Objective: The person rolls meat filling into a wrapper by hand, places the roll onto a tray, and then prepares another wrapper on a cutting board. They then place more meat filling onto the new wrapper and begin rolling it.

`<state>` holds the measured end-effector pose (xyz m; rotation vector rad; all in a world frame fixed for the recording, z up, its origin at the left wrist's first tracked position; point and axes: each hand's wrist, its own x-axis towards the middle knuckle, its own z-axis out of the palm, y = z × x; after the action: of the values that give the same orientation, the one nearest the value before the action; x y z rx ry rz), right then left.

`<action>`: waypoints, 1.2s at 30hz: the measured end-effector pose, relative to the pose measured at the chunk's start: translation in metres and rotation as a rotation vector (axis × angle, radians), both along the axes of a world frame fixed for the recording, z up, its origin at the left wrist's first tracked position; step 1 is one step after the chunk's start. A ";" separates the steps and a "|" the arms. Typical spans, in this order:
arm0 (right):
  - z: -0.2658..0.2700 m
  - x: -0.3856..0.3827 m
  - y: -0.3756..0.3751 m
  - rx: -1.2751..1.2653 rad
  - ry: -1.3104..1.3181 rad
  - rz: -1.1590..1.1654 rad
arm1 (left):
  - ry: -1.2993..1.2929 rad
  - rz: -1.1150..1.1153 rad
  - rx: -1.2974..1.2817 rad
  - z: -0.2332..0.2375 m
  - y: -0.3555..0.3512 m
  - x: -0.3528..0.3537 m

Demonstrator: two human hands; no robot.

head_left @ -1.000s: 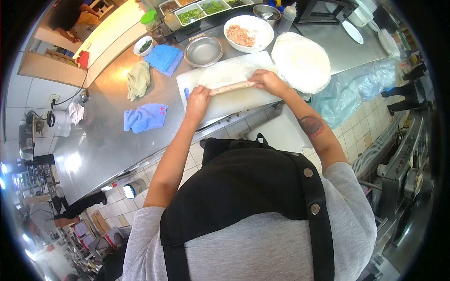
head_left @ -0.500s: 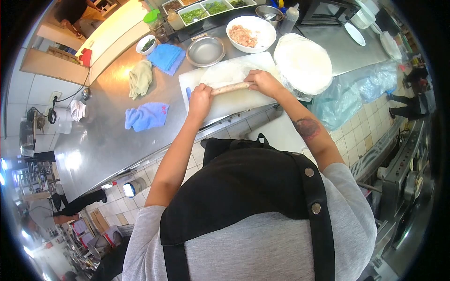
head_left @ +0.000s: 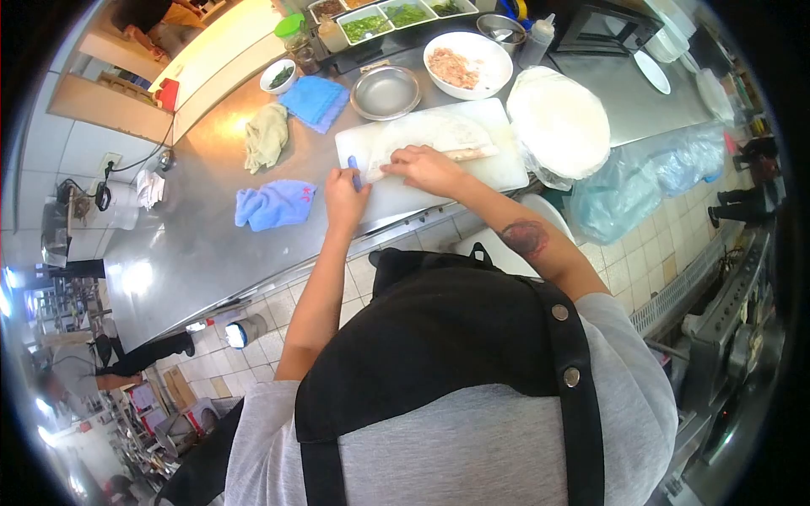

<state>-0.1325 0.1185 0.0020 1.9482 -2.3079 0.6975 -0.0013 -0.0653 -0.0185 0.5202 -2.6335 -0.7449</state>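
Note:
A white cutting board [head_left: 498, 169] lies near the counter's front edge, with a pale, round wrapper sheet [head_left: 443, 128] on it. A thin filled roll [head_left: 472, 153] lies along the sheet's near side, partly under my right hand [head_left: 426, 171]. That hand's bent fingers press on the roll's left part. At the board's left end my left hand [head_left: 347, 194] is closed around the lower part of a blue-handled tool [head_left: 353, 167]. What the tool's other end looks like is hidden by the hand.
Behind the board stand a metal bowl [head_left: 386, 93] and a white bowl of pinkish filling [head_left: 468, 66]. A plastic-covered stack of round sheets [head_left: 558, 124] is at right. Cloths [head_left: 276, 205] lie at left. Beyond are trays of chopped greens [head_left: 365, 25] and a squeeze bottle [head_left: 537, 42].
My left hand has let go of the roll's left end and closed on the blue tool. My right hand has moved left along the roll. The view has shifted slightly.

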 end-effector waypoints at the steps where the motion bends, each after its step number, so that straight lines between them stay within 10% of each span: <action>1: -0.001 0.002 -0.007 -0.003 -0.003 0.005 | -0.003 0.005 -0.003 0.002 0.002 0.000; 16: -0.002 -0.007 -0.025 0.091 -0.066 -0.006 | 0.079 0.152 0.039 -0.014 0.032 -0.022; 21: -0.010 -0.021 -0.029 0.002 -0.712 -0.104 | 0.205 0.134 0.162 -0.001 0.049 -0.022; 36: 0.000 -0.029 -0.027 0.111 -0.377 0.113 | 0.358 -0.196 0.105 -0.003 0.068 -0.011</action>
<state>-0.1612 0.0918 0.0023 2.1705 -2.5023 1.0505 -0.0120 0.0027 -0.0220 0.1372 -2.3384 -0.9426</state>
